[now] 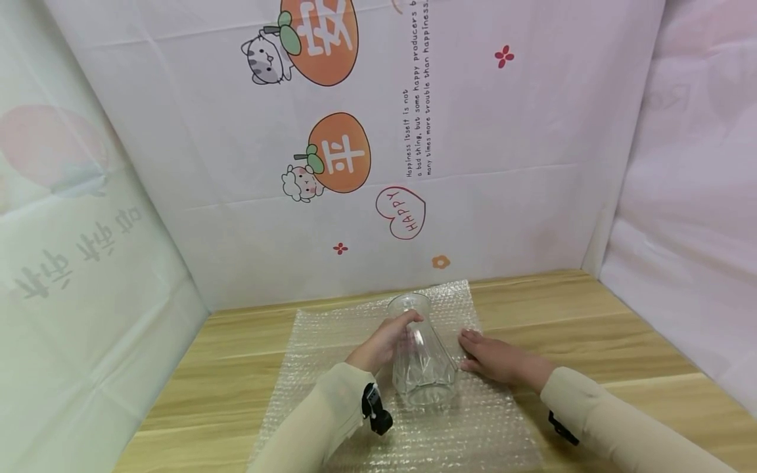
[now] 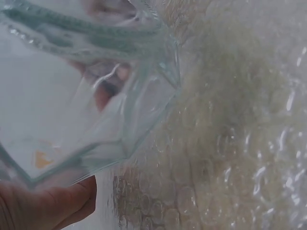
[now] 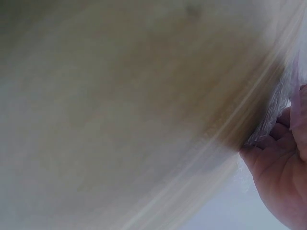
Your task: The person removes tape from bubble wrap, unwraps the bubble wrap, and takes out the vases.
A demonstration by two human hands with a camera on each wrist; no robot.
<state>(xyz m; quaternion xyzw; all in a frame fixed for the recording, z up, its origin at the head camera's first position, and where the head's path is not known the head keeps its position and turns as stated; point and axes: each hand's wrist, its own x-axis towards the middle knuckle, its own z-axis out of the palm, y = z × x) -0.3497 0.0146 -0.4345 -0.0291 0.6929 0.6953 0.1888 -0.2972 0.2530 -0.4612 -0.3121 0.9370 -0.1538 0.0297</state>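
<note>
A clear glass vase [image 1: 422,368] with faceted sides is over the bubble wrap [image 1: 313,368], its mouth pointing away from me and its wide base nearer. My left hand [image 1: 387,341] holds it from the left by its narrower upper part, thumb laid across the glass. In the left wrist view the faceted glass [image 2: 96,124] fills the upper left, with part of the hand [image 2: 53,203] below it. My right hand [image 1: 499,358] grips the right edge of the bubble wrap beside the vase. Curled fingers [image 3: 278,129] show against the wrap in the right wrist view.
The wrap lies spread on a wood-grain table [image 1: 568,328]. Behind stands a white printed cloth [image 1: 485,164] with cartoon fruit and lettering; pale cloth walls [image 1: 692,217] close in both sides. A small black camera [image 1: 375,407] is strapped on the left wrist.
</note>
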